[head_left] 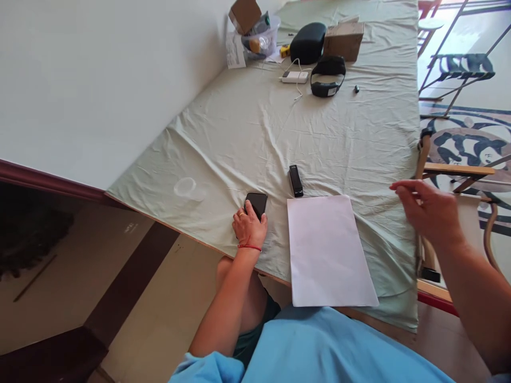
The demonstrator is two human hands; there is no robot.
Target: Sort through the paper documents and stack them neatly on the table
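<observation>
My left hand [250,225], with a red string and a ring on it, rests on a dark smartphone [257,203] at the table's front edge. Its thumb lies over the phone and its fingers curl at the left side. Out past the right table edge, my right hand [429,210] is raised in the air. Its thumb and forefinger come together in a loose pinch, and nothing shows between them. Between the hands lies a stack of white paper [329,252]. A small black stapler [296,181] sits just beyond its top left corner.
A clear round lid [184,186] lies left on the green tablecloth [239,133]. Farther back are a power bank [294,77], a black headset [328,90], a black case [308,42], a cardboard box [344,41] and a filled plastic bin [273,37]. A folding chair [459,170] stands right.
</observation>
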